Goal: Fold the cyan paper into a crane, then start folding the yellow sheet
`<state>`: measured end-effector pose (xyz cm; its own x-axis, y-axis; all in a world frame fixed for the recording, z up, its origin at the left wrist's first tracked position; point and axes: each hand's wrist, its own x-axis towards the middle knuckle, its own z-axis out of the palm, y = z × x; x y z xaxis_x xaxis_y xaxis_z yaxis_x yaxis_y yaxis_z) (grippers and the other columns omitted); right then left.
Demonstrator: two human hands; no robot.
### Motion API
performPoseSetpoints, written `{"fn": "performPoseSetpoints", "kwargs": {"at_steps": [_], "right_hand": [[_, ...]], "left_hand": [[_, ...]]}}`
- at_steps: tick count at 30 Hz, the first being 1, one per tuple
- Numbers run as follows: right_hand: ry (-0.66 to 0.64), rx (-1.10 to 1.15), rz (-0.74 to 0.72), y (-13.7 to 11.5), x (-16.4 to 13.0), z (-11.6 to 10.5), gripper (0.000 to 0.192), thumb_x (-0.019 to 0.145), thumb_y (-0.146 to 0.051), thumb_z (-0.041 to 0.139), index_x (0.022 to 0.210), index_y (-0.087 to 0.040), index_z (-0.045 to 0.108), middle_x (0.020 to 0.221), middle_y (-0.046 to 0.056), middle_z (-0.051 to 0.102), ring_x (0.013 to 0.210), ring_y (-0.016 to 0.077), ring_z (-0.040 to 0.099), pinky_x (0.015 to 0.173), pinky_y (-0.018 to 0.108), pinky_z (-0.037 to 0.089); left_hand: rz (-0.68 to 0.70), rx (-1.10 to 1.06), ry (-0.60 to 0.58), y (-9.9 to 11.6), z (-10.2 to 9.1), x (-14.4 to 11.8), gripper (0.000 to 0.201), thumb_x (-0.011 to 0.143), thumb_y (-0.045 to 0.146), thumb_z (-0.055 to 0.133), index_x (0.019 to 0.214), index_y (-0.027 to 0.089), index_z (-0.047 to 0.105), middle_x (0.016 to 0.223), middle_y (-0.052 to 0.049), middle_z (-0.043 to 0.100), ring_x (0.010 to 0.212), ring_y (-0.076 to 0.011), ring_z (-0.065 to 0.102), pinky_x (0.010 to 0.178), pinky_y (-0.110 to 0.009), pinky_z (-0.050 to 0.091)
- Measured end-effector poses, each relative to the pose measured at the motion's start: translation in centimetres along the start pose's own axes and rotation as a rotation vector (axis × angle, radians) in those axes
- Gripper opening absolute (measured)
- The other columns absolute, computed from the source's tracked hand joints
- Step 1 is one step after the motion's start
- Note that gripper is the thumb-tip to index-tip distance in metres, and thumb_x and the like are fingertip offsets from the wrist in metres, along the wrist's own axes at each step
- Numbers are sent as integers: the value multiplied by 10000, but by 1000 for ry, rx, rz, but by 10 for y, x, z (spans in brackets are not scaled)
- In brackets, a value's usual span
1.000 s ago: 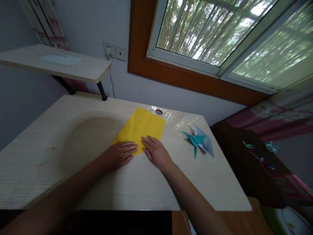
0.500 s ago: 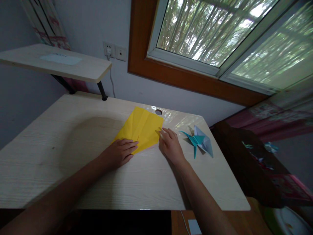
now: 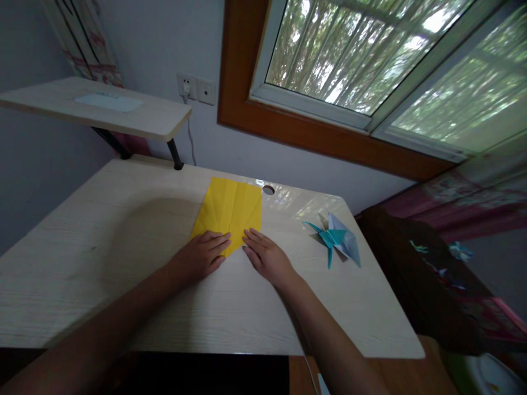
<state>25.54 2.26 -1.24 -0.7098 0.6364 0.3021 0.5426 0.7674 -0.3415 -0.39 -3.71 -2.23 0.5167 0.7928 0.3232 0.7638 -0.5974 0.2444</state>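
Note:
A yellow sheet of paper (image 3: 231, 204) with crease lines lies on the pale wooden desk (image 3: 164, 323). It narrows toward the near side, where both hands rest on it. My left hand (image 3: 205, 253) lies flat over its near left edge, fingers stretched out to the right. On the near right edge, my right hand (image 3: 267, 257) presses down with its fingers extended. The fingertips of the two hands are a short gap apart. My fingers hide parts of the lower edges of the paper.
To the right on the desk sits a teal and pale-blue folded paper crane (image 3: 332, 237). A round cable hole (image 3: 268, 190) is behind the paper. A raised shelf (image 3: 135, 118) stands at the back left, below a wall socket (image 3: 196, 89). A window (image 3: 370, 60) is above.
The yellow paper has turned and shifted slightly left, so its far edge is now nearly level. My right hand has moved left along it, closer to my left hand, which stays in place.

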Motion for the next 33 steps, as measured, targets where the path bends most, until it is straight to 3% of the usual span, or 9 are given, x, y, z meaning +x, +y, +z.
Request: {"fn": "performPoseSetpoints", "kwargs": {"at_steps": [6,12,15,19,26,33], "right_hand": [[-3,-128,132,23,-8,-18,371,1030,-274,506,1349,-165,661,1443,128,619,1386,290,557,1172,504,464],[62,-182,146,10,4,-21,340,1015,-280,523,1296,-183,688,1392,125,663,1360,294,577,1165,517,460],[121,-119,79,-3,14,-17,331,1002,-253,534,1269,-149,699,1368,152,674,1336,276,594,1179,480,459],[86,-21,-36,-13,23,-4,388,994,-244,554,1368,-189,635,1431,127,632,1357,270,567,1169,501,470],[59,-14,-26,-11,22,19,410,1005,-270,556,1401,-180,615,1454,123,612,1365,291,537,1171,509,467],[83,-39,4,-4,16,16,383,1009,-287,558,1368,-185,643,1454,109,615,1359,290,540,1162,511,469]], "left_hand": [[-3,1,-10,0,-1,0,435,1013,291,539,1412,126,591,1482,-125,592,1304,-278,548,1130,-467,457],[-1,-19,15,0,0,-1,428,1000,265,555,1406,136,597,1475,-123,598,1292,-274,553,1122,-467,467],[6,-26,27,1,-1,0,426,997,262,556,1402,137,602,1455,-128,614,1286,-273,558,1119,-463,470],[9,-37,44,0,-1,0,428,998,265,546,1411,161,596,1433,-124,630,1290,-277,557,1103,-482,483],[20,-23,39,-3,-1,-1,335,1007,252,521,1298,179,671,1386,-101,664,1273,-271,570,1088,-472,482],[-221,76,259,-24,-9,-5,315,993,238,509,1265,193,663,1360,-117,659,1302,-321,536,1112,-561,427]]}}
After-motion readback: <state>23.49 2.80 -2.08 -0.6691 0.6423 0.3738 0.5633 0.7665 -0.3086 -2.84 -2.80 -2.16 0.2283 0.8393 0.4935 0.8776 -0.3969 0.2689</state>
